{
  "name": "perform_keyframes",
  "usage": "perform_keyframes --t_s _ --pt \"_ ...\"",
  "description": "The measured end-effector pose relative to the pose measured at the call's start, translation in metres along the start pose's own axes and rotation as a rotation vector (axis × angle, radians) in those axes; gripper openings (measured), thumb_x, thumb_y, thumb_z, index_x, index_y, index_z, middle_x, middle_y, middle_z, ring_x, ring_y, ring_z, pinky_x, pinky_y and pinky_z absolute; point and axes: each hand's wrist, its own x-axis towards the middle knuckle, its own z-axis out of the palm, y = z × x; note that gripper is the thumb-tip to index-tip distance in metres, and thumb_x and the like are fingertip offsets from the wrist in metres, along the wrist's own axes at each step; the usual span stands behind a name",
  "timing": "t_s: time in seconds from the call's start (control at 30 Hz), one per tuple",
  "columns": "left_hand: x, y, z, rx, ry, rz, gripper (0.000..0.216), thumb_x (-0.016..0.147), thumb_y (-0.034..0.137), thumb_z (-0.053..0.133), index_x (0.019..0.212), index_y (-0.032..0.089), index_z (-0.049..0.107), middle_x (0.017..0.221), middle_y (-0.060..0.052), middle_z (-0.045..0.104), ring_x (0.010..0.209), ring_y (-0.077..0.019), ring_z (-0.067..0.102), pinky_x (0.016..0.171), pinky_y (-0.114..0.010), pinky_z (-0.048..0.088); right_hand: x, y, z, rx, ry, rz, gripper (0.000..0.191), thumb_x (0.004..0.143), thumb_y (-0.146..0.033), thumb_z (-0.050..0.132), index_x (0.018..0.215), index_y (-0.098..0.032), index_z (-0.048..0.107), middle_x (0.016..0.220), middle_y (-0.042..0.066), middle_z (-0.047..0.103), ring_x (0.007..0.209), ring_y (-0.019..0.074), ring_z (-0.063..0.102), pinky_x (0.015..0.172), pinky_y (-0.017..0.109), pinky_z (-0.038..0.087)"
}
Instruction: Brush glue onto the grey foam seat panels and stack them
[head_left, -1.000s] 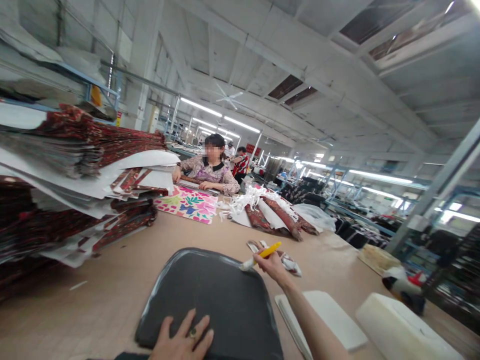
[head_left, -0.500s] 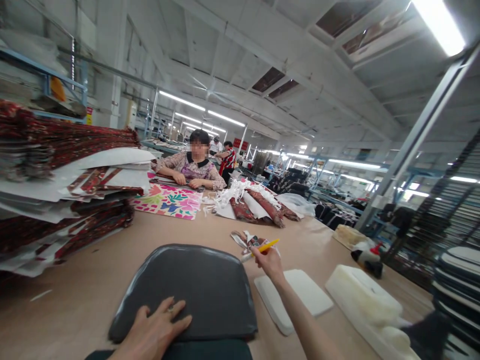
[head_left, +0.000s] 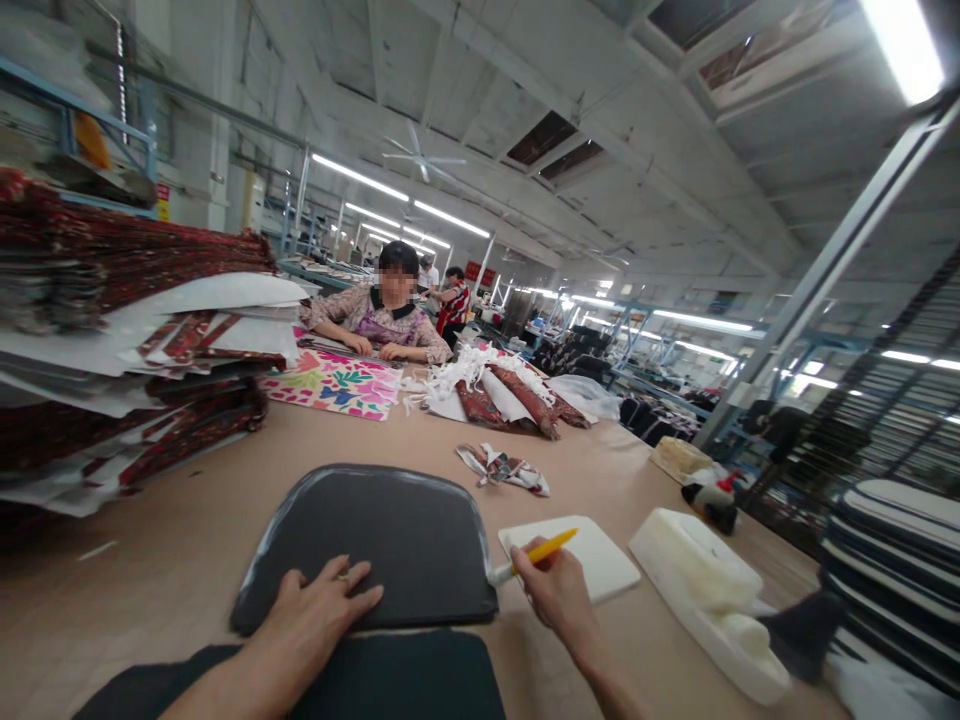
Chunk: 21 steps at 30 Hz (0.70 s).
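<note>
Lower left of centre: rest left hand [head_left: 316,612] spread upon pad [head_left: 375,535], flat in lower middle of the frame, with fingers well inside the white-streaked rim. Right of it: hold brush [head_left: 550,546] pinched lightly by thumb and fingers of right hand [head_left: 556,590], with tip at the pad's right edge; better to follow this edge evenly, without straying onto the top face.

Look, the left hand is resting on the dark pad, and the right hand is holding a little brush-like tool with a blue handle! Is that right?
Almost! The handle isn't blue: the head view shows that the brush-like tool in the right hand has a yellow handle. The left hand does rest on the dark pad.
</note>
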Motion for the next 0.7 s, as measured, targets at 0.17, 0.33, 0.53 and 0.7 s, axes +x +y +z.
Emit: perform_keyframes --t_s 0.17,0.33,0.53,0.7 --pt "-0.006 0.006 -0.009 -0.051 -0.018 0.048 0.052 0.08 0.004 0.031 0.122 0.026 0.052 0.137 -0.012 0.039 0.127 -0.0327 0.031 0.09 -0.057 0.031 -0.015 -0.01 -0.01 -0.004 -0.027 -0.033 0.029 0.07 -0.047 0.051 0.064 -0.019 0.056 0.046 -0.003 0.048 0.042 0.0122 0.046 0.044 0.023 0.036" --pt "-0.005 -0.016 -0.015 -0.212 0.042 0.135 0.048 0.08 0.007 0.039 0.122 0.026 0.05 0.13 -0.009 0.048 0.12 -0.0304 0.04 0.093 -0.055 0.032 -0.015 -0.029 -0.011 -0.031 -0.022 -0.055 0.031 0.068 -0.05 0.054 0.067 -0.019 0.059 0.047 -0.003 0.046 0.045 0.0136 0.045 0.046 0.025 0.036" --pt "-0.004 -0.094 -0.021 -0.432 0.23 0.098 0.048 0.082 0.005 0.027 0.128 0.014 0.041 0.117 -0.008 0.056 0.106 -0.0143 0.051 0.093 -0.026 0.037 -0.015 -0.077 0.025 0.22 -0.213 -0.183 0.037 0.068 -0.052 0.059 0.08 -0.017 0.061 0.054 -0.002 0.05 0.049 0.0128 0.046 0.048 0.024 0.038" --pt "-0.001 -0.126 -0.005 -0.526 0.15 0.103 0.056 0.073 -0.001 0.03 0.125 0.015 0.043 0.101 -0.004 0.065 0.093 -0.0113 0.059 0.084 -0.022 0.043 -0.029 -0.119 0.095 0.288 -0.584 -0.301 0.03 0.072 -0.045 0.059 0.082 -0.017 0.063 0.061 -0.001 0.053 0.054 0.0109 0.046 0.052 0.022 0.038"
